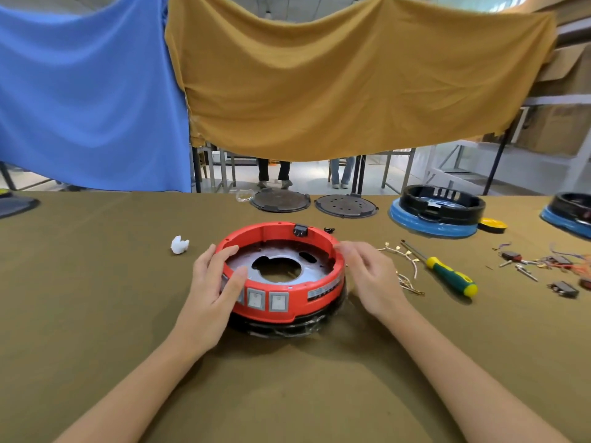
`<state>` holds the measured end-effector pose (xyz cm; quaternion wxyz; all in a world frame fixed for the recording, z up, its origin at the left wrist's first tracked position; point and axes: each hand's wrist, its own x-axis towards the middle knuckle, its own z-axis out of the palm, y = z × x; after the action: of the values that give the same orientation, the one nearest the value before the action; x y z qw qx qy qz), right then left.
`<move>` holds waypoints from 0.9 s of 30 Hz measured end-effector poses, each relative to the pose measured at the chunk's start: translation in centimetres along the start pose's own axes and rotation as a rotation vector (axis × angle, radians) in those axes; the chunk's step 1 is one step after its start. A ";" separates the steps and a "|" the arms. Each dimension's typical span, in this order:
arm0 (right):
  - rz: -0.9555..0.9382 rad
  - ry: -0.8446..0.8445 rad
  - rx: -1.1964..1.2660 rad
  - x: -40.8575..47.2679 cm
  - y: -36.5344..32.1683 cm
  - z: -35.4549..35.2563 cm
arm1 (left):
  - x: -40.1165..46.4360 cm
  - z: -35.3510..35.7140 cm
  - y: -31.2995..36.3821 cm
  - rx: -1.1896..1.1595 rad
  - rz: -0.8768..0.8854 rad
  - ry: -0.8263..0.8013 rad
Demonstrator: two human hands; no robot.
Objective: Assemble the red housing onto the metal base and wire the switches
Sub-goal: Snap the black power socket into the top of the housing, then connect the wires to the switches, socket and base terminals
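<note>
The red housing point(281, 273) sits in the middle of the worktop point(96, 314), seated over a dark metal base point(278, 265) whose plate with a large central cutout shows inside the ring; a black rim wrapped in clear film shows beneath it; two pale rocker switches point(267, 300) face the person on its near wall; the left hand point(217, 289) grips the housing's left side, fingers curled over the rim and thumb across the front wall; the right hand point(367, 276) hovers just beside the right rim, fingers loosely extended and slightly blurred, holding nothing; to the right lie loose wires with brass terminals point(399, 254), a green-and-yellow screwdriver point(447, 273) and further small parts; a white scrap point(179, 244) lies to the left; two dark round plates point(313, 203) rest at the far edge.
</note>
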<state>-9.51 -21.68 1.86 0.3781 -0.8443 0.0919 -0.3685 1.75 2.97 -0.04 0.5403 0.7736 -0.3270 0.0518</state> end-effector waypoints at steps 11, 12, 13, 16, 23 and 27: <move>0.347 -0.324 -0.615 4.0 6.0 -5.7 | -0.4 0.9 0.4 0.307 0.195 0.160; 0.330 -0.299 -0.625 4.0 6.4 -5.8 | -0.6 1.2 0.9 0.352 0.226 0.172; 0.319 -0.269 -0.620 3.9 6.9 -5.8 | -0.8 1.4 1.6 0.384 0.270 0.178; 0.284 -0.256 -0.614 4.1 7.7 -6.1 | -1.2 3.4 4.5 0.511 0.502 0.105; 0.196 -0.120 -0.308 3.5 6.5 -5.5 | 1.1 11.8 10.6 1.059 0.541 -0.174; 0.205 -0.094 -0.202 3.3 6.2 -5.4 | 2.9 14.0 9.9 1.275 0.489 -0.195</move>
<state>-10.15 -30.51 1.74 0.3307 -0.8805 0.1966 -0.2768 -5.35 -12.55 3.39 -0.0792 0.8454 -0.4448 0.2848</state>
